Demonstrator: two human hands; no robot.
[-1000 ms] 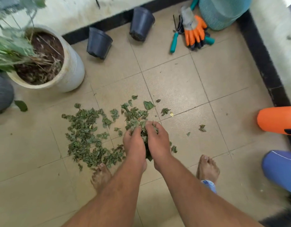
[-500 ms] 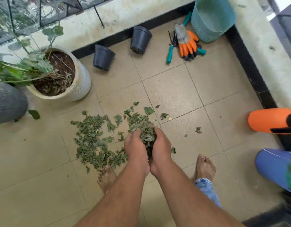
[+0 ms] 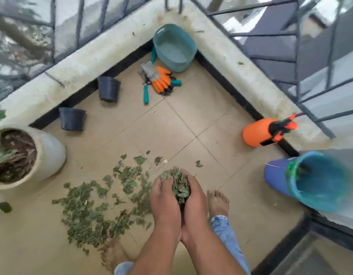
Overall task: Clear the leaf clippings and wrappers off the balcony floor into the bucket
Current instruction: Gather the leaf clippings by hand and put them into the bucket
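now, your left hand [image 3: 165,197] and right hand [image 3: 195,199] are cupped side by side, fingers curled up round a handful of clippings [image 3: 180,187], with the heels of the palms touching below it. the load is raised above the floor [image 3: 171,126], in front of your feet. the bucket [image 3: 277,175] is to your right, well apart from your hands; it is blurred, but its mouth faces up toward you.

for the carry, i'd judge the weak spots to be the seam between the palms and the open top. press the heels together, tip your fingertips inward over the heap, and swing across low and level so little flutters out. bring your hands right over the rim before you part them.

the clippings look dry, thin and crumpled, light enough for a draught to lift; they mat loosely rather than bind. the larger spread of leaf clippings [image 3: 88,211] lies on the tiles to your left, flat and scattered, with a few stray bits beyond it. the tiles look smooth and matt, with shallow grout lines that may trap crumbs. the bucket's wall looks like smooth plastic. i can't pick out any wrappers for certain.
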